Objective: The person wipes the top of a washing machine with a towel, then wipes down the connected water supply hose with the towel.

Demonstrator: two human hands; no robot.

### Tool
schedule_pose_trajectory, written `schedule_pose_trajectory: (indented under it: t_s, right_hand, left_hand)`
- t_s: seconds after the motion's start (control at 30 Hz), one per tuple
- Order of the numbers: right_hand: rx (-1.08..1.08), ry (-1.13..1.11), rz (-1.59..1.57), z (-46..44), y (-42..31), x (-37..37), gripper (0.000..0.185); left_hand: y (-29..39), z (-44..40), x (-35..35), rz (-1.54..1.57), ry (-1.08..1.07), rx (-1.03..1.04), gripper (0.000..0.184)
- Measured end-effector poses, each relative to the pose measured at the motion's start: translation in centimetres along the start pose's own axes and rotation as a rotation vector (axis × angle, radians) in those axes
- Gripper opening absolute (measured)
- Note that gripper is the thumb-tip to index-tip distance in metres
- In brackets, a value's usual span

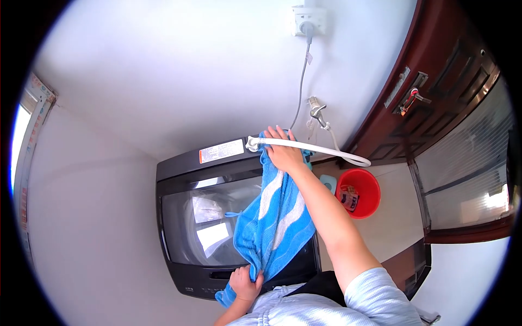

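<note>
A blue towel with white stripes (274, 217) lies across the right part of the dark washing machine lid (212, 217). My left hand (246, 283) is closed on the towel's lower edge at the front of the machine. At the back, my right hand (284, 155) rests on the towel's upper end with its fingers spread. The white hose (318, 147) passes over that hand or just beside its fingers, from a fitting on the machine's rear panel.
A red bucket (368, 190) with a packet inside stands on the floor to the right. Behind are a wall tap (317, 111) and a socket with a plugged cable (309, 22). A dark red door (435, 81) stands at the upper right.
</note>
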State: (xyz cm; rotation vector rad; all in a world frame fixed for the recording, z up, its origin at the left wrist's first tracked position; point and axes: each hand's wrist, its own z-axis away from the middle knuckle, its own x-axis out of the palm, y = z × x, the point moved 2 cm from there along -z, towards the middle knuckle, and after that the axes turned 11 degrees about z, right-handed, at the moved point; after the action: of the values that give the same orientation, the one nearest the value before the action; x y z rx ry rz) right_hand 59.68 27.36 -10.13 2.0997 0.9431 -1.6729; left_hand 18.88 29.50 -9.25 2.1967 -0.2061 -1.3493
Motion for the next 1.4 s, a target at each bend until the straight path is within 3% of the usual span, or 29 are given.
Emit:
schedule_pose_trajectory:
  t_s: [0.33, 0.4, 0.67, 0.8, 0.87, 0.97, 1.07, 1.27, 1.4]
  right_hand:
    - [0.408, -0.011, -0.054, 0.2, 0.0, -0.7, 0.053]
    - [0.530, -0.189, -0.193, 2.3, 0.0, -2.7, 0.055]
    - [0.095, 0.011, 0.007, 13.0, -1.4, -5.0, 0.048]
    - [0.090, -0.001, 0.044, 16.4, -2.6, -6.7, 0.046]
    - [0.096, 0.007, -0.077, 17.3, -2.9, -5.9, 0.043]
    - [0.094, 0.000, 0.027, 17.2, -4.2, -6.1, 0.045]
    - [0.019, 0.006, 0.072, 15.3, -4.0, -5.2, 0.047]
    - [0.050, 0.031, 0.100, 8.9, -3.5, -2.8, 0.048]
    - [0.020, 0.040, 0.099, 8.7, -3.4, -2.5, 0.046]
  left_hand:
    - [0.1, 0.2, -0.1, -0.001, 0.033, -0.025, 0.031]
    - [0.1, 0.3, 0.1, 0.001, 0.034, -0.007, 0.032]
    - [0.6, -0.3, -0.6, 0.068, 0.006, -0.007, 0.031]
    - [0.5, -0.6, -1.3, 0.135, 0.031, -0.084, 0.026]
    - [0.1, -1.0, -2.1, 0.167, 0.084, -0.204, 0.023]
    - [-2.1, -2.0, -4.1, 0.174, 0.180, -0.440, 0.023]
    - [-4.1, -3.9, -6.2, 0.100, 0.250, -0.531, 0.023]
    - [-6.1, -4.2, -4.1, -0.062, 0.207, -0.270, 0.027]
    - [-6.0, -4.0, -4.3, -0.005, 0.224, -0.271, 0.027]
